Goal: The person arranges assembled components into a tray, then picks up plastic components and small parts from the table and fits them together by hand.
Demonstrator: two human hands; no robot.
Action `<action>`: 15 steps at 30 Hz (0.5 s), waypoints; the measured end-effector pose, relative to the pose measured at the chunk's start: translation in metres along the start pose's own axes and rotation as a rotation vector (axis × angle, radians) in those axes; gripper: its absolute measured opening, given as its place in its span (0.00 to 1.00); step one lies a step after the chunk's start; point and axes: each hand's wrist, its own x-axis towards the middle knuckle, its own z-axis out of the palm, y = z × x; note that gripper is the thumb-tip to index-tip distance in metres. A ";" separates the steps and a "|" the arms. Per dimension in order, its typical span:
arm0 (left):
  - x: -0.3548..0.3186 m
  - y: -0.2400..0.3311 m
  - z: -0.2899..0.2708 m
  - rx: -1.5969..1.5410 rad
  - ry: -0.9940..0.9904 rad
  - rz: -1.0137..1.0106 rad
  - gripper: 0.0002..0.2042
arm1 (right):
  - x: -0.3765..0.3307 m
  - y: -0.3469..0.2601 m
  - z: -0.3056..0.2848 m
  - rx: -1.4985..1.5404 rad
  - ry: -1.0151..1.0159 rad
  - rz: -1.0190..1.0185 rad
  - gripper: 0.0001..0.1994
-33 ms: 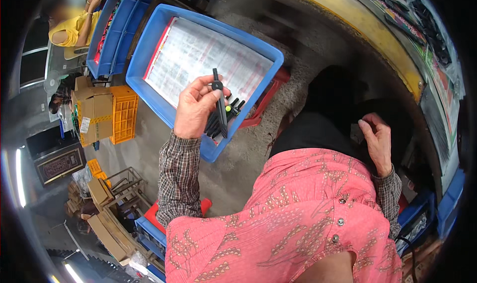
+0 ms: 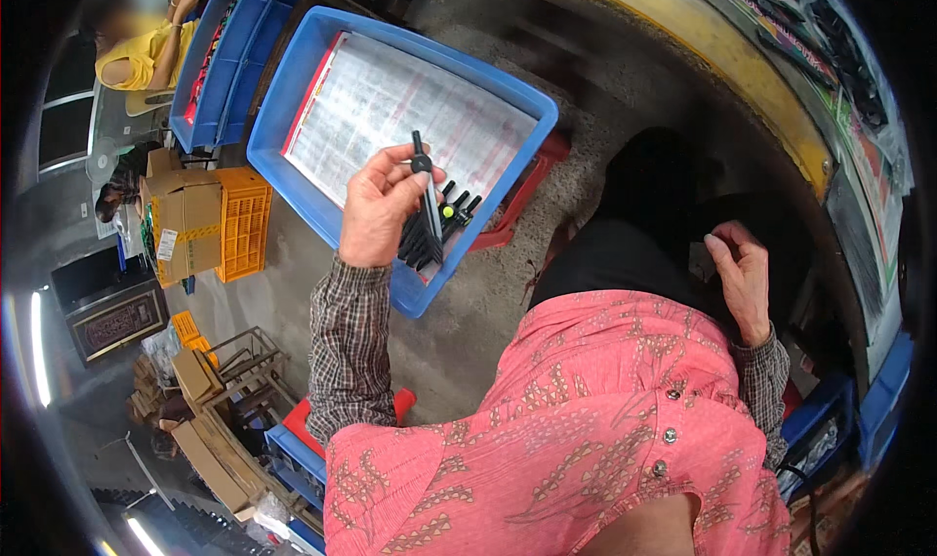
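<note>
Pinching a black two-legged tool (image 2: pixel 430 209) right at its round joint, that's my left hand (image 2: pixel 379 207), thumb on the near side and fingers curled round behind. Its short stub points up past my fingertips, and the legs slant down over the near corner of the blue bin (image 2: pixel 281 92). My left forearm reaches up and forward in its checked sleeve (image 2: pixel 349 346), wrist nearly straight, back of the hand mostly upward. Below it, a bunch of black pieces (image 2: pixel 418 247) lies by a printed sheet (image 2: pixel 390 97). And over on the right, my right hand (image 2: pixel 746 288) rests near my black trousers (image 2: pixel 625 248), wrist low, fingers loosely bent and released, thumb toward my lap.
</note>
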 end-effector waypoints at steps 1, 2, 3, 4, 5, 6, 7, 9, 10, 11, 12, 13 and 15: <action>0.003 -0.004 -0.011 0.092 0.027 0.041 0.15 | 0.000 0.001 0.000 0.004 0.010 -0.028 0.11; 0.007 -0.007 -0.022 0.184 0.053 0.081 0.14 | -0.001 0.001 0.000 0.005 0.003 -0.030 0.11; 0.014 -0.013 -0.031 0.260 0.097 0.083 0.14 | -0.001 0.002 0.000 -0.007 0.004 -0.026 0.11; 0.018 -0.020 -0.044 0.347 0.124 0.125 0.14 | -0.001 0.002 -0.001 -0.006 -0.002 -0.027 0.11; 0.018 -0.023 -0.055 0.494 0.154 0.143 0.14 | 0.000 0.001 -0.002 -0.002 -0.007 -0.030 0.11; 0.020 -0.027 -0.060 0.638 0.175 0.160 0.14 | 0.000 -0.001 -0.002 -0.009 -0.017 -0.002 0.11; 0.020 -0.031 -0.061 0.637 0.174 0.158 0.14 | 0.000 -0.002 -0.002 -0.016 -0.027 0.025 0.12; 0.020 -0.037 -0.062 1.158 0.260 0.325 0.14 | 0.000 -0.001 -0.001 -0.015 -0.018 0.006 0.12; 0.020 -0.040 -0.062 1.157 0.260 0.324 0.14 | 0.000 0.000 0.000 -0.014 -0.009 -0.014 0.12; 0.021 -0.042 -0.062 1.197 0.263 0.340 0.15 | 0.000 0.000 0.000 -0.015 -0.011 -0.014 0.12; 0.022 -0.045 -0.061 1.237 0.267 0.355 0.16 | 0.001 0.001 0.000 -0.008 -0.019 -0.016 0.12; 0.023 -0.049 -0.062 1.243 0.262 0.343 0.16 | 0.002 0.001 0.000 0.000 -0.027 -0.018 0.12; 0.021 -0.052 -0.059 1.305 0.267 0.395 0.16 | 0.001 0.001 0.000 0.002 -0.026 -0.014 0.12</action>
